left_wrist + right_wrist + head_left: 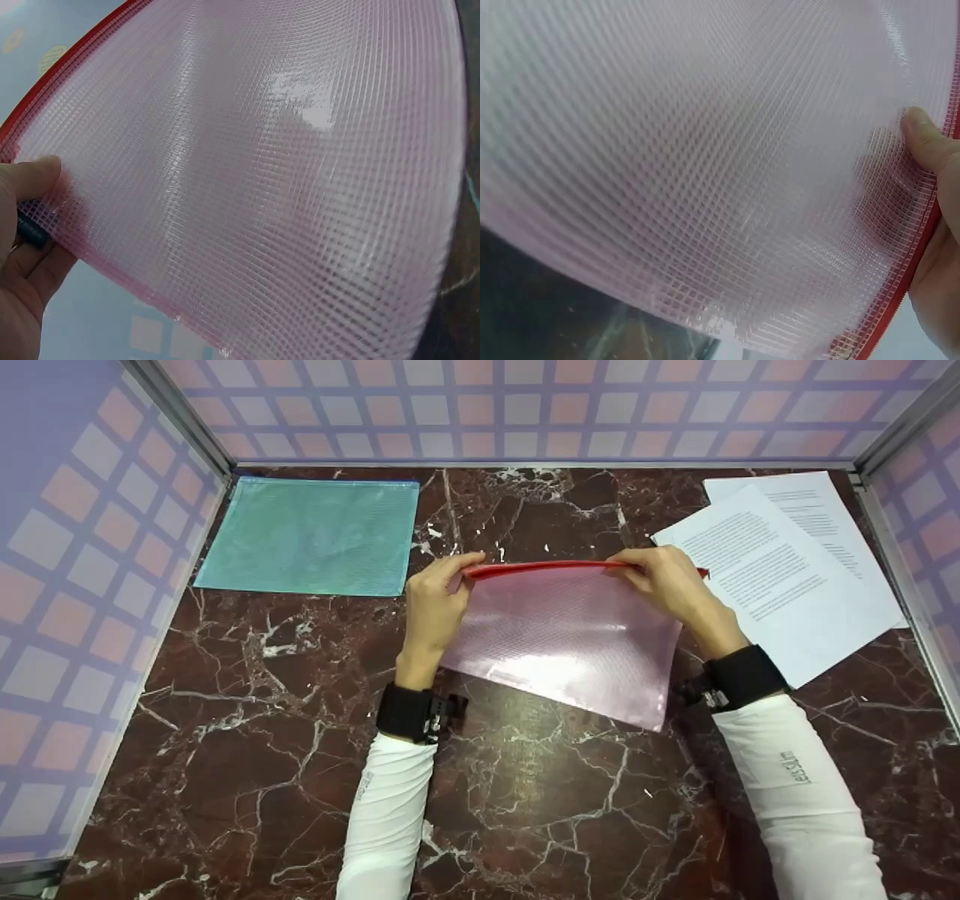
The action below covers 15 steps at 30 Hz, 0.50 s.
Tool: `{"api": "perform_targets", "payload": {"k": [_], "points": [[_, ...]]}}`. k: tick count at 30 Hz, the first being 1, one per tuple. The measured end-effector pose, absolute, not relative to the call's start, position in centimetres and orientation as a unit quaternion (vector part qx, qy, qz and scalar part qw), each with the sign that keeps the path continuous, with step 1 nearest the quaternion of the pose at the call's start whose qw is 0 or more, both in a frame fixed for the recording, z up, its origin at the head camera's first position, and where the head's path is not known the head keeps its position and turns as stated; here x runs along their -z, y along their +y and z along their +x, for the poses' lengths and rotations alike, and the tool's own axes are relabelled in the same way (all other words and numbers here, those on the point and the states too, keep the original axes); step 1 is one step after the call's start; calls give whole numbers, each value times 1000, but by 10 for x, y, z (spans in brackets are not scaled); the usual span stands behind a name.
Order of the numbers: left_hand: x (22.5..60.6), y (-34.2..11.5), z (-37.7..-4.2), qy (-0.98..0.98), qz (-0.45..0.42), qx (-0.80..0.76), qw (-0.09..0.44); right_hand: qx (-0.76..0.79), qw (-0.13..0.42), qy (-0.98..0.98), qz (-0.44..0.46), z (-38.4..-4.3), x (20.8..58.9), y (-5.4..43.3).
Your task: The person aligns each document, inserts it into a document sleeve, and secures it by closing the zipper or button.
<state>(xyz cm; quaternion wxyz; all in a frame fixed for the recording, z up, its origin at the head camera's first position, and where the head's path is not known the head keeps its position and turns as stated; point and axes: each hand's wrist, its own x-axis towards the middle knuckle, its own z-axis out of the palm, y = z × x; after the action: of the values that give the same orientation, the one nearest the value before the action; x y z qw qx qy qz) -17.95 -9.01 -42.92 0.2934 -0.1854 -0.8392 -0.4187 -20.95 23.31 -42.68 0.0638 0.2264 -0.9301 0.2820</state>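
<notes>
A translucent pink mesh zipper pouch [562, 637] with a red zipper edge [544, 566] hangs upright between both hands, its lower edge slanting down to the right. At its upper left corner the left hand [437, 604] pinches the pouch; in the left wrist view the thumb [37, 176] lies on the near face and the other fingers are behind. The right hand [671, 585] grips the zipper edge toward the right end, its thumb [922, 139] pressed on the mesh in the right wrist view. The red end of the zipper sticks out past the right hand.
A green-blue mesh pouch [311, 536] lies flat at the back left of the dark marble table [247, 787]. Two printed paper sheets [795, 607] overlap at the right, partly behind the right hand. Checkered panels [517, 409] stand along the back and both sides.
</notes>
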Motion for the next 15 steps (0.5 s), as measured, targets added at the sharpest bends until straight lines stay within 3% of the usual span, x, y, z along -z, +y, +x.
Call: {"api": "perform_targets", "payload": {"k": [8, 15], "points": [[430, -91, -182, -855, -133, 421, 274, -377, 39, -915, 139, -206, 440, 239], [432, -91, -183, -868, -85, 426, 239, -490, 55, -868, 57, -200, 450, 245]]}}
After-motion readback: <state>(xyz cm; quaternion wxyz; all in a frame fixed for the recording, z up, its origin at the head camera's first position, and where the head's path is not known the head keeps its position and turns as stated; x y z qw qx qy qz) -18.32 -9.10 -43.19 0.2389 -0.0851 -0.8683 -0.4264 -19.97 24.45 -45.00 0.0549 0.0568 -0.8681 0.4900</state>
